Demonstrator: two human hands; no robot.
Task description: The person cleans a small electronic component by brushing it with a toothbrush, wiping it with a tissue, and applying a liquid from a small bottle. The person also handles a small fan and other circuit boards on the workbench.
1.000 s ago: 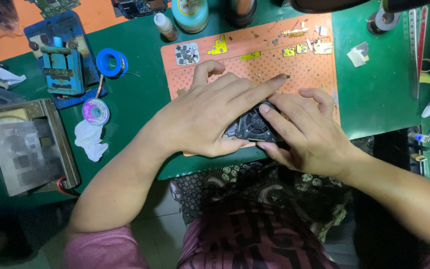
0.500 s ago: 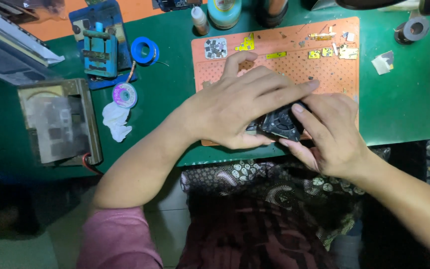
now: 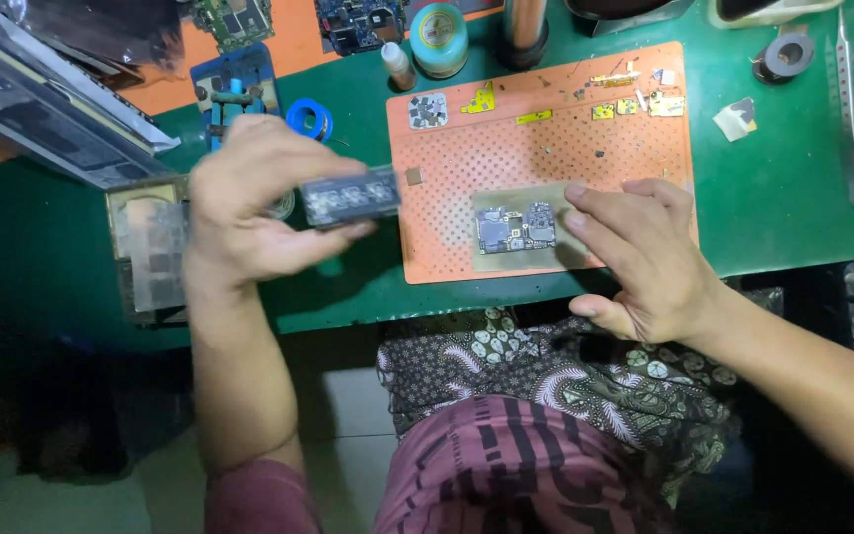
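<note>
The left hand (image 3: pixel 249 203) is raised above the left part of the green counter (image 3: pixel 773 227), its fingers (image 3: pixel 323 242) clasped around a small dark rectangular part (image 3: pixel 350 196) that it holds clear of the surface, thumb under it and the other fingers curled behind. The part is blurred, so its details cannot be told. The right hand (image 3: pixel 644 252) rests at the counter's near edge with its fingers spread and loose, holding nothing; the fingertips touch the right side of a grey-tan plate (image 3: pixel 546 255) that lies on the near part of an orange perforated mat (image 3: pixel 546 148). On that plate, just left of the fingertips, sits a small circuit board (image 3: pixel 514 229) with dark chips and gold spots. Along the mat's far edge lie several small yellow and metal pieces (image 3: pixel 605 107) and a square grey chip holder (image 3: pixel 428 111). Beyond the mat, at the far edge of the counter, stand a teal round tin (image 3: pixel 438 38) and a small white bottle (image 3: pixel 397 64). A blue roll of tape (image 3: pixel 308 119) and a blue clamp fixture (image 3: pixel 234 89) lie toward the far left, and a square metal frame (image 3: pixel 145 252) sits under the left wrist near the left edge. A grey tape roll (image 3: pixel 783 57) and tweezers (image 3: pixel 852 89) lie toward the far right corner.
</note>
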